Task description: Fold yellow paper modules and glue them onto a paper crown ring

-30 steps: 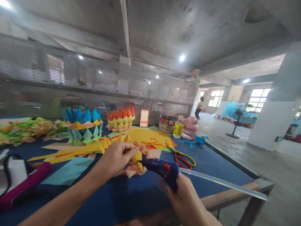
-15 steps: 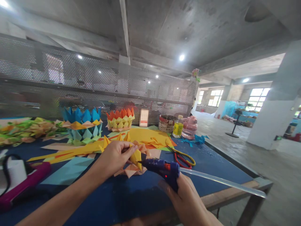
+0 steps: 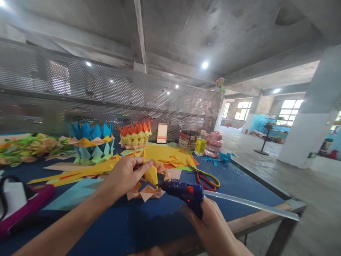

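Note:
Between the thumb and fingers of my left hand (image 3: 128,174) is a folded yellow paper piece (image 3: 151,173), its lower tip pointing toward me. My right hand (image 3: 211,222) is wrapped round the grip of a dark blue hot glue gun (image 3: 183,190) with a small red light. The gun's nozzle is at the yellow tip; whether they touch I cannot tell. A long clear glue stick (image 3: 253,204) sticks out of its back. Just behind and below lies a ring of folded peach paper (image 3: 146,193), partly hidden by my left hand and the yellow piece.
Red-and-yellow-handled scissors (image 3: 206,179) lie to the right. Behind stand a blue paper crown (image 3: 92,142), an orange-yellow one (image 3: 135,135), a basket (image 3: 188,139), a yellow-labelled bottle (image 3: 200,145) and a pink container (image 3: 213,144). A magenta tool (image 3: 29,209) is at left.
The yellow piece has turned and shifted slightly left, so its tip now meets the nozzle area rather than its side. The glue gun has barely moved.

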The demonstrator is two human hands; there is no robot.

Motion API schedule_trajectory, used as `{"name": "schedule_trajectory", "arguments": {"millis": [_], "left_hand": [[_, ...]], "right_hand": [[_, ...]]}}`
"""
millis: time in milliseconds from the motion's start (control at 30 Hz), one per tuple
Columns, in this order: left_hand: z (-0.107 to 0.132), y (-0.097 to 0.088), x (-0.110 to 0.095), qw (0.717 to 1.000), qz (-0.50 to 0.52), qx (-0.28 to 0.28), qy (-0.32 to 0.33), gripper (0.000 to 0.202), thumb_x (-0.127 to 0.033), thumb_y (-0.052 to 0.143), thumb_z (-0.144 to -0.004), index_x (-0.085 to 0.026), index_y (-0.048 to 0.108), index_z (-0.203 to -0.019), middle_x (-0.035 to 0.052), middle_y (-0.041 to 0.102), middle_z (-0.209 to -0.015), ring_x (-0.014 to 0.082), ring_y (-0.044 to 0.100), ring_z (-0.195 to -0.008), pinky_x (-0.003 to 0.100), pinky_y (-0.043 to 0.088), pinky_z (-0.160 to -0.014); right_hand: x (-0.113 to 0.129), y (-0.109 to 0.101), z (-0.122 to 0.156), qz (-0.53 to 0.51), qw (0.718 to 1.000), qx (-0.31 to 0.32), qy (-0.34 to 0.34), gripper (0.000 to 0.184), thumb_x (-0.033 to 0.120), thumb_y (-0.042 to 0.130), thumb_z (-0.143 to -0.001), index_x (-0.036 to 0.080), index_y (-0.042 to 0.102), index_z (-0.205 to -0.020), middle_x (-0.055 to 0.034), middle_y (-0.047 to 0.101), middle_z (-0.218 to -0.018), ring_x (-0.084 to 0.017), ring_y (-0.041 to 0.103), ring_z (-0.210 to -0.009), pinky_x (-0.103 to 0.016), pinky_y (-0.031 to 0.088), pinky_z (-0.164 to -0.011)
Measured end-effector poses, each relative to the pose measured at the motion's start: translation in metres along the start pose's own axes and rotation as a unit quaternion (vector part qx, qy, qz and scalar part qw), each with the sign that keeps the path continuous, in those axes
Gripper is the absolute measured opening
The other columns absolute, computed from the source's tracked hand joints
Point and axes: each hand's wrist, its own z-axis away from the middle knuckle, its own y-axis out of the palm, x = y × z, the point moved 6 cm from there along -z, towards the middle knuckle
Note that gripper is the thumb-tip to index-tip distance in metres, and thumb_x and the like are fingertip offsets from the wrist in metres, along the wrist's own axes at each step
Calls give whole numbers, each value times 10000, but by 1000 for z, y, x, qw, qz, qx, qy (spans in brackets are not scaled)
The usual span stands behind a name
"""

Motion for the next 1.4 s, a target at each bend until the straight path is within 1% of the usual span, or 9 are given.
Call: {"name": "schedule_trajectory", "arguments": {"millis": [200,367,500,567,667,867,967,1100,1400], "left_hand": [[-1,-2,-2,1000,10,-11,5,366,-523,722,-632,-164,730,-697,28,761,-694,221,728,-694,264,601,-625],[-2,-10,-4,998,30,-52,11,359,-521,744,-585,-179,731,-692,23,758,-690,214,720,-679,273,603,-609],[-2,-13,-6,997,36,-60,7,373,-537,734,-574,-182,724,-686,23,756,-692,222,724,-698,286,611,-623],[-1,-13,-8,997,35,-62,7,386,-547,726,-572,-180,721,-693,25,756,-692,226,728,-699,293,615,-636],[0,-14,-8,998,23,-61,8,382,-541,708,-593,-180,720,-716,32,761,-708,236,736,-719,308,620,-672],[-1,-21,-6,996,-28,-85,24,389,-526,636,-683,-178,736,-825,46,767,-730,238,741,-677,309,616,-611],[-2,-27,-7,993,-17,-114,35,408,-536,658,-653,-169,731,-813,45,769,-744,241,742,-686,318,621,-631],[-3,-31,-7,990,-20,-130,42,418,-537,655,-647,-158,723,-810,59,772,-809,239,743,-703,339,627,-689],[0,-31,-12,990,-54,-121,55,427,-539,596,-702,-153,717,-842,85,764,-870,256,746,-730,366,628,-718]], "right_hand": [[1,-5,3,1,1000,-12,0,324,366,537,-899,177,641,-1141,-98,719,-1057,-254,666,-964,-309,507,-851],[5,-12,7,-8,1000,1,-8,300,403,506,-901,162,670,-972,-70,718,-809,-214,655,-730,-287,526,-713],[-7,-39,6,-49,996,-69,41,313,423,586,-832,153,648,-978,-77,720,-854,-219,666,-781,-285,535,-690],[-21,-58,4,-89,988,-96,88,398,449,642,-775,155,624,-1042,-80,722,-889,-219,676,-777,-283,539,-649],[-55,-83,0,-120,970,-91,191,436,536,654,-743,159,630,-961,-26,680,-708,-136,579,-486,-225,426,-434],[-134,-138,-2,-91,935,-201,277,443,585,655,-675,145,632,-714,26,498,-505,-105,464,-447,-221,325,-427],[-170,-155,0,-29,927,-208,309,444,593,620,-681,151,619,-634,25,458,-458,-112,433,-426,-251,312,-451],[-196,-167,1,121,917,-163,343,452,604,568,-701,176,639,-575,-20,517,-451,-177,506,-470,-294,330,-498],[-195,-163,4,319,872,-73,365,537,628,413,-829,198,726,-755,-117,684,-675,-309,651,-678,-349,409,-569]]}}
